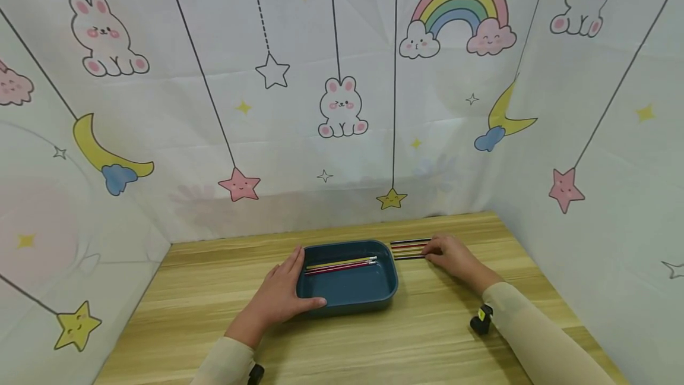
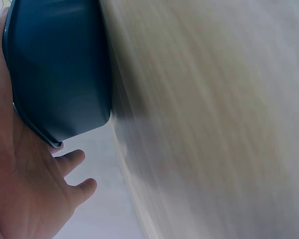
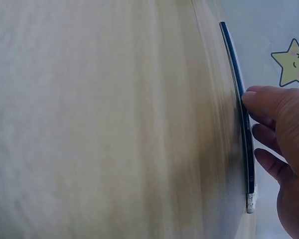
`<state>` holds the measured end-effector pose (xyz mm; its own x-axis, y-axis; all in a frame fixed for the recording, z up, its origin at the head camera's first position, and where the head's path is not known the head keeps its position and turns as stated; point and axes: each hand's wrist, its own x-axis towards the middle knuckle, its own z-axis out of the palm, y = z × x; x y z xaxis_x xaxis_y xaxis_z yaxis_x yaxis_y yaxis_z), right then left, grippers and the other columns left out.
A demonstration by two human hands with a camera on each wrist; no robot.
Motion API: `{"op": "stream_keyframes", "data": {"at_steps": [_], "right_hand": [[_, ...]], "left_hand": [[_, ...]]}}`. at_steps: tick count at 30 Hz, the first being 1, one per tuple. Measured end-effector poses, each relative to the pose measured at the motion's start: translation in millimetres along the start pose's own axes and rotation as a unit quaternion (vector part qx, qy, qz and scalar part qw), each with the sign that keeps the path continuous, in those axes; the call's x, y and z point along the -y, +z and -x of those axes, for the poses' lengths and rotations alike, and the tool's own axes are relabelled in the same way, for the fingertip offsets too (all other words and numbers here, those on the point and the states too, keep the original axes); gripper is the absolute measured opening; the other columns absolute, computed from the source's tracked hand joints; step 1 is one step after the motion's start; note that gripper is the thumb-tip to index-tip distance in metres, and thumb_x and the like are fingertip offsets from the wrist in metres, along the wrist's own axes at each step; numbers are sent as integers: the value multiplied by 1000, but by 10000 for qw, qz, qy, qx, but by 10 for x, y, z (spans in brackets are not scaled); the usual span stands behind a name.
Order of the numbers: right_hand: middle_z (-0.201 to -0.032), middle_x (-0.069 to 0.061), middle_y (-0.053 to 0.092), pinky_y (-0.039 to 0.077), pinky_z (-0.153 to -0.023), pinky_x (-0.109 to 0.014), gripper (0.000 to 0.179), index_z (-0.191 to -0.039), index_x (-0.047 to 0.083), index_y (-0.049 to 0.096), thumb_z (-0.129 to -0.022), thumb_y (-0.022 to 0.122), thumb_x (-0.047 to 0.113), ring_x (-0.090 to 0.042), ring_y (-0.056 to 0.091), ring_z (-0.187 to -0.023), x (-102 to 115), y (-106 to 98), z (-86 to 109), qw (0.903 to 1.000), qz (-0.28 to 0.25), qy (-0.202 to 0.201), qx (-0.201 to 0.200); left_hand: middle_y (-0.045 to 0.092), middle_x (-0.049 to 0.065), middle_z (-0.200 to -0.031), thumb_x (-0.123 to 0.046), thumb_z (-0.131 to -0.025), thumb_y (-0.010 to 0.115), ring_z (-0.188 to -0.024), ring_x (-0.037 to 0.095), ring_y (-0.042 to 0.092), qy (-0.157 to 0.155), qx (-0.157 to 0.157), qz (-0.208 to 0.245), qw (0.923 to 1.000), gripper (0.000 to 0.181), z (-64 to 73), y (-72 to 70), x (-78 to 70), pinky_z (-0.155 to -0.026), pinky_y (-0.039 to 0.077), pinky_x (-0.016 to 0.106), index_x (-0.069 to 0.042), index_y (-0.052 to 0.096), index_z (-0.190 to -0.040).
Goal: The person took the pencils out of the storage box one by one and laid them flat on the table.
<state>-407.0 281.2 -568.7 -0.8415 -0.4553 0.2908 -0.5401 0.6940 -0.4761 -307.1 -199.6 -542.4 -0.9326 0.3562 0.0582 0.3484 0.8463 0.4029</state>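
A dark blue rectangular tray (image 1: 347,308) sits on the table, with yellow and red pencils (image 1: 342,265) lying in its back left part. My left hand (image 1: 280,296) rests on the tray's left side, fingers straight along the rim and thumb over the front edge. To the right of the tray, several dark, red and yellow pencils (image 1: 406,248) lie side by side. My right hand (image 1: 454,257) is at their right part, thumb and fingertips pinching a dark pencil (image 3: 248,149). That pencil's white eraser end points toward the bottom in the right wrist view.
The wood-grain table (image 1: 374,349) is bounded by a white cloth backdrop (image 1: 299,153) printed with rabbits, stars and moons at the back and both sides. A small black device (image 1: 481,321) is strapped at the right sleeve.
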Motion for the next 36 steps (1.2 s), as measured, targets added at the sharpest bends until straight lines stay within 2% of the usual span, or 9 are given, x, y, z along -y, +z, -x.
{"op": "stream_keyframes", "data": {"at_steps": [10, 19, 24, 30, 36], "right_hand": [[-101, 5, 71, 60, -85, -40, 12, -106, 13, 86, -102, 80, 5, -16, 69, -96, 92, -51, -4, 9998, -197, 27, 23], [-104, 5, 74, 57, -79, -33, 10, -110, 10, 86, -103, 79, 7, -12, 66, -92, 419, -89, -85, 9974, -719, 48, -47], [-101, 3, 74, 57, -75, -32, 11, -113, 5, 85, -103, 79, 7, -11, 65, -88, 670, -90, -179, 9951, -971, -183, 37], [-103, 4, 74, 58, -77, -32, 10, -112, 6, 84, -104, 78, 5, -9, 67, -90, 866, -61, -286, 9941, -899, -570, 180], [-102, 7, 72, 57, -77, -32, 11, -114, 9, 85, -105, 78, 9, -9, 63, -89, 1049, -5, -394, 9924, -897, -728, 429]], "left_hand": [[12, 14, -185, -85, -87, 74, -168, 39, 23, -1, 0, 9, 10000, 136, 3, 4, 17, -130, 22, 70, -6, 11, -178], [13, 14, -185, -86, -86, 73, -167, 39, 24, -5, 5, 5, 10000, 136, 0, -6, 18, -129, 22, 70, -6, 12, -178], [13, 14, -185, -87, -86, 72, -168, 39, 23, 2, 3, -5, 10000, 137, -9, 0, 26, -130, 22, 69, -6, 12, -178], [12, 13, -185, -89, -86, 70, -168, 38, 22, 2, 19, 6, 10000, 137, -16, 13, 41, -130, 21, 69, -7, 12, -178], [12, 13, -185, -89, -85, 71, -168, 38, 22, -12, 28, 22, 10000, 137, -3, 5, 35, -130, 21, 68, -7, 12, -178]]}}
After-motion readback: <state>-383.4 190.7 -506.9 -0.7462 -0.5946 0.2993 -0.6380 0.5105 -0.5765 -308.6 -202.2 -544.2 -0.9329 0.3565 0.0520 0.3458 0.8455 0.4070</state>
